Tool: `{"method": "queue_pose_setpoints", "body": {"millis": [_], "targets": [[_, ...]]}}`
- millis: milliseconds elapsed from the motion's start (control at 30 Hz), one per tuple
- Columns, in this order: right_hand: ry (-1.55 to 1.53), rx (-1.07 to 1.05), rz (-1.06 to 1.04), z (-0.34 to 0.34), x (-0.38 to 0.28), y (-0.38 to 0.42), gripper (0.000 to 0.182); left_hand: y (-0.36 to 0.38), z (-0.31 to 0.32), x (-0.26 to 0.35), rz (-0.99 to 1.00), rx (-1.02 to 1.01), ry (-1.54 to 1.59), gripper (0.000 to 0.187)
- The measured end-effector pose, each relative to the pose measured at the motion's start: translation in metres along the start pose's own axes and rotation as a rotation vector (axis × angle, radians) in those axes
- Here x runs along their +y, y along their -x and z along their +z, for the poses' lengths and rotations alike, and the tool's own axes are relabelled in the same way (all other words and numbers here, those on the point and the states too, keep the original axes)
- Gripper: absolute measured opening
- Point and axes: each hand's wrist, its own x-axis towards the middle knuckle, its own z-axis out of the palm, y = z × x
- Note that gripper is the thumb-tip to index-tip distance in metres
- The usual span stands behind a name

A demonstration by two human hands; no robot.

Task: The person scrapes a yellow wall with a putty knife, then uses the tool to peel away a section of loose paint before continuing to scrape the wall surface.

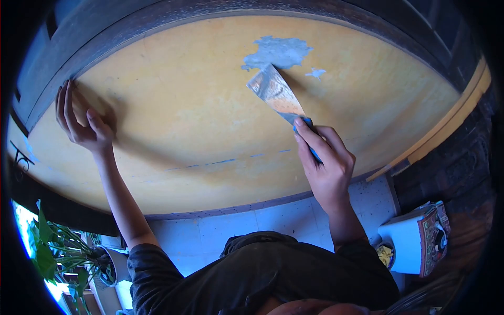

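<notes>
Right hand grasps the scraper; left hand is unclenched; ideally, hold the blade beyond the right fingers shallow to the wall

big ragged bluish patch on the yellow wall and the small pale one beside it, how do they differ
The large bluish patch is several times bigger than the small pale patch. The worn metal blade seems to meet the large patch's lower edge; the small patch lies apart from the blade. Both have jagged outlines.

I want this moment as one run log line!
right hand: holding blue-handled putty knife | blade: at grey patch, yellow wall | left hand: open, by wall's left side
</notes>
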Motion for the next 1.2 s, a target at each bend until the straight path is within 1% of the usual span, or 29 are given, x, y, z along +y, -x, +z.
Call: {"method": "queue_pose_setpoints", "body": {"millis": [467, 633, 767, 967, 1067, 1200], "targets": [[0.058, -0.063, -0.067, 0.001, -0.003, -0.006, 0.046, 0.004, 0.003, -0.003, -0.012, 0.041, 0.053, 0.052], [0.053, -0.074, -0.086, 0.005, -0.010, -0.014, 0.044, 0.006, 0.003, -0.003, -0.007, 0.028, 0.049, 0.052], [0.044, -0.057, -0.093, 0.004, -0.006, -0.010, 0.044, 0.006, 0.005, -0.005, -0.012, 0.058, 0.062, 0.052], [0.013, -0.021, -0.098, 0.017, -0.009, -0.016, 0.042, 0.005, 0.001, -0.004, -0.011, 0.008, 0.031, 0.053], [0.007, 0.024, -0.084, 0.018, -0.004, -0.013, 0.039, 0.004, 0.001, -0.005, -0.006, 0.009, 0.046, 0.053], [0.016, 0.095, -0.062, 0.004, 0.008, -0.012, 0.037, 0.002, 0.000, -0.001, -0.034, 0.006, 0.052, 0.054]]}}
